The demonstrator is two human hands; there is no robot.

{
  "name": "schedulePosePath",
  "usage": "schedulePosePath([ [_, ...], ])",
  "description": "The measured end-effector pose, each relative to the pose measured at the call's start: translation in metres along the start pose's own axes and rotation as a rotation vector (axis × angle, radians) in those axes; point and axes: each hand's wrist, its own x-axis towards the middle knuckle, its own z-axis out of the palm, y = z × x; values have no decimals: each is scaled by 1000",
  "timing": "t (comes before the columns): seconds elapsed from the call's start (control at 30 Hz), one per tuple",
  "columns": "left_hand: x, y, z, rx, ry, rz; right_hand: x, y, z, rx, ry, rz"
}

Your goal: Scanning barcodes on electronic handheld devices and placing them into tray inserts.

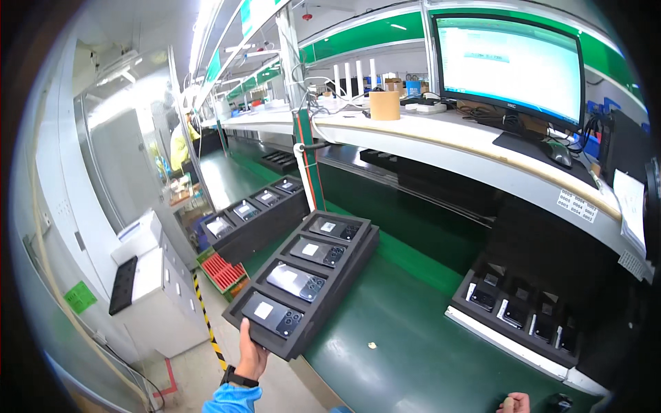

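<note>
My left hand (252,352) grips the near corner of a black foam tray (292,344), thumb up along its side and fingers under it. Several dark smartphones (277,314) lie back side up in its slots, camera lenses toward the right, most with a small white label. The tray is slightly tilted over the green work surface, its near end past the left edge. A second dark layer shows along its right side. At the bottom edge, my right hand (515,403) is closed, partly cut off; what it holds, if anything, is hidden. A small black object (559,403) lies beside it.
Another phone tray (251,220) stands farther left, and one (513,323) sits right under the shelf (468,141). The shelf bears a monitor (511,67), a mouse (559,155) and a tape roll (384,106). A white cabinet (162,296) and red-slotted crate (224,273) stand left.
</note>
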Motion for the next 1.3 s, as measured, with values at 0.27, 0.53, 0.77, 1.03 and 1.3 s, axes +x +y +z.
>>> schedulePosePath([
  [0.27, 82, 2, -22, -199, -89, 211, -8, 3, 9, 42, 43, -64],
  [0.53, 161, 9, -58, -199, -148, 241, -6, 11, 11, 99, 22, -93],
  [0.77, 170, 5, -80, -118, -26, 404, -7, 9, 11, 92, 26, -82],
  [1.03, 153, 3, -58, 15, 116, 454, -5, 6, 12, 47, 27, -93],
  [1.3, 110, 2, -19, 6, 217, 341, -10, 2, 10, 27, 34, -89],
])
